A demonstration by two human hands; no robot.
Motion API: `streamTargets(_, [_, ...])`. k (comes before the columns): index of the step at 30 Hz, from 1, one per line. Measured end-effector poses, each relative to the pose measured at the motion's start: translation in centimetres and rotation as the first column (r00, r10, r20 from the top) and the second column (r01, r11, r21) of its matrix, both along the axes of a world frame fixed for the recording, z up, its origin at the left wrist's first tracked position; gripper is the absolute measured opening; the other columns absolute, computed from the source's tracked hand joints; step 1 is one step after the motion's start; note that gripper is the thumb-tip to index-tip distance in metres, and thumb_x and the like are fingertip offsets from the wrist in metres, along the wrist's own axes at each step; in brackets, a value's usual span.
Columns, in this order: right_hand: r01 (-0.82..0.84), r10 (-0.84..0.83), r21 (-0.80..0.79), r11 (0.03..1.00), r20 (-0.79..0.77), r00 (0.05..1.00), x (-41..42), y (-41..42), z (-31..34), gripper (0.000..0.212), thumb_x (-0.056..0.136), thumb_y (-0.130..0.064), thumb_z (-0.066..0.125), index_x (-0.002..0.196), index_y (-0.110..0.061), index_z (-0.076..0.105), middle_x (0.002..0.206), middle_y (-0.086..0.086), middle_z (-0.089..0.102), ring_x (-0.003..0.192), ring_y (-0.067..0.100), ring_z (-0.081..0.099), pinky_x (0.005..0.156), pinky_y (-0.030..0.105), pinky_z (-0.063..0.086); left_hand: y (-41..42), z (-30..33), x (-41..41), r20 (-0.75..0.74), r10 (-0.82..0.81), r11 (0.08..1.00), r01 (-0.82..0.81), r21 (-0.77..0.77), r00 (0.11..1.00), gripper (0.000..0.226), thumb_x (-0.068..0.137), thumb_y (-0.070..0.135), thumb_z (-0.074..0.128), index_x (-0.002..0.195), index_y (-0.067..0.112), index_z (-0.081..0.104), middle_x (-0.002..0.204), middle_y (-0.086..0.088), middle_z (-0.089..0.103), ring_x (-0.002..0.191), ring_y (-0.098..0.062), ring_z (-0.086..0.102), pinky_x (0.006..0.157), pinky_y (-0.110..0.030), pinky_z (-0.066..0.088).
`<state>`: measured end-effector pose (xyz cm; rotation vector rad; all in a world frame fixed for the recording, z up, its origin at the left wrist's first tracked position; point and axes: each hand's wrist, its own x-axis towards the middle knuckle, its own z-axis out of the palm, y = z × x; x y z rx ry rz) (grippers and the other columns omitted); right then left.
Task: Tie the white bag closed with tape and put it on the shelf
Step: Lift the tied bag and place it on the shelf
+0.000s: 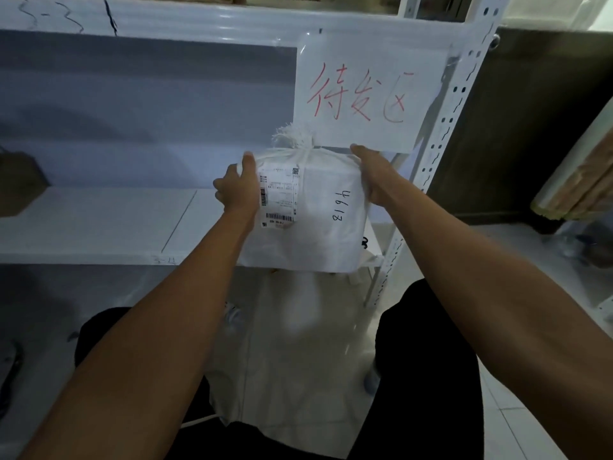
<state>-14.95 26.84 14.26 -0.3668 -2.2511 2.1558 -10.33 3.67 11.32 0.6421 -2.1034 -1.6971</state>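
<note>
The white bag (318,234) is tied shut at its top, where a frayed white tuft (293,134) sticks up. A shipping label and handwritten digits are on its upper face. My left hand (238,187) grips its left side and my right hand (371,174) grips its right side. I hold it at the right end of the white shelf board (99,224), its near edge overhanging the board's front edge. Whether its underside rests on the board is hidden.
A white paper sign (361,91) with red writing hangs from the shelf above, just over the bag. The perforated white upright (444,134) stands right of the bag. A brown object (20,184) sits at the shelf's far left. More white bags (292,343) lie on the floor below.
</note>
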Motion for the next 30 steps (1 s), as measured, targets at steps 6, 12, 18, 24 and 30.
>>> streamTargets(6, [-0.005,0.004,0.025,1.000,0.040,0.999,-1.9,-0.2,-1.9,0.058,0.068,-0.046,0.065,0.116,-0.014,0.063,0.109,0.007,0.071,0.094,0.025,0.070,0.090,0.041,0.056,0.4,-3.3,-1.7,0.056,0.028,1.000,-0.028,0.005,0.998,0.070,0.088,0.067,0.029,0.136,0.019,0.048,0.140,-0.016,0.038,0.126,-0.035,0.043,0.105,-0.054,0.040])
streamTargets(12, [-0.077,0.078,-0.035,0.996,0.028,0.997,-3.6,-0.2,-4.4,0.031,0.082,-0.042,0.060,0.096,-0.016,0.067,0.097,0.006,0.073,0.087,0.024,0.070,0.078,0.034,0.055,0.4,-5.7,-3.9,0.106,0.036,0.999,-0.037,0.013,0.994,0.066,0.092,0.064,0.030,0.140,0.021,0.045,0.145,-0.015,0.033,0.132,-0.035,0.038,0.108,-0.051,0.036])
streamTargets(18, [-0.140,0.139,-0.074,0.987,-0.011,0.990,-5.2,0.8,-8.0,0.038,0.077,-0.047,0.062,0.090,-0.014,0.074,0.092,0.007,0.076,0.088,0.027,0.072,0.082,0.040,0.055,0.2,-6.9,-6.1,0.076,-0.062,0.989,0.051,0.138,0.995,0.066,0.089,0.064,0.040,0.137,0.019,0.048,0.141,-0.011,0.045,0.122,-0.029,0.049,0.097,-0.040,0.043])
streamTargets(24, [-0.134,0.133,-0.189,0.973,-0.019,0.991,-5.8,-0.1,-9.1,0.025,0.089,-0.036,0.060,0.097,-0.016,0.074,0.096,0.007,0.077,0.095,0.027,0.071,0.087,0.037,0.055,0.5,-7.4,-7.7,0.023,-0.126,0.963,0.116,0.244,0.992,0.060,0.091,0.055,0.047,0.138,0.018,0.046,0.127,-0.003,0.056,0.107,-0.023,0.055,0.090,-0.039,0.047])
streamTargets(30, [-0.173,0.164,-0.079,0.982,-0.111,0.980,-11.3,0.1,-9.3,0.055,0.072,-0.047,0.068,0.119,-0.019,0.066,0.118,0.008,0.071,0.110,0.029,0.066,0.104,0.054,0.046,0.0,-7.3,-11.2,-0.088,-0.122,0.924,0.145,0.354,0.989,0.043,0.090,0.041,0.055,0.126,0.018,0.057,0.119,-0.005,0.064,0.106,-0.024,0.061,0.088,-0.039,0.051])
